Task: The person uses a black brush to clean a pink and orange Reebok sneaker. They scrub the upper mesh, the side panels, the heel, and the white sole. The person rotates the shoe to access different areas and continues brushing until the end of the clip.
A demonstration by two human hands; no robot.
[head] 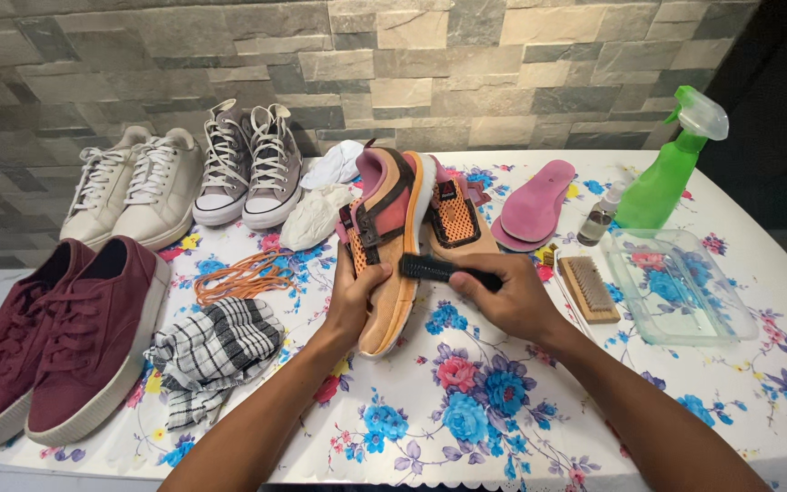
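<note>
Between both hands (439, 296) — orange sneaker (384, 246), black brush (444, 270)

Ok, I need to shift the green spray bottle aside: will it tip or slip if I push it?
The spray bottle stands tall on a narrow base, so a push near the trigger would likely tip it. It looks like smooth plastic, possibly slippery. It stands close to the clear tray and a small bottle, so it may knock them.

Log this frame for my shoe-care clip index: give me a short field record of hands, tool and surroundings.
left hand: grips orange-pink sneaker, tilted on its side
right hand: holds black brush against the sneaker
surface: floral tablecloth
left side: maroon sneakers, checked cloth, orange laces
right side: wooden brush, clear tray, green spray bottle
</note>
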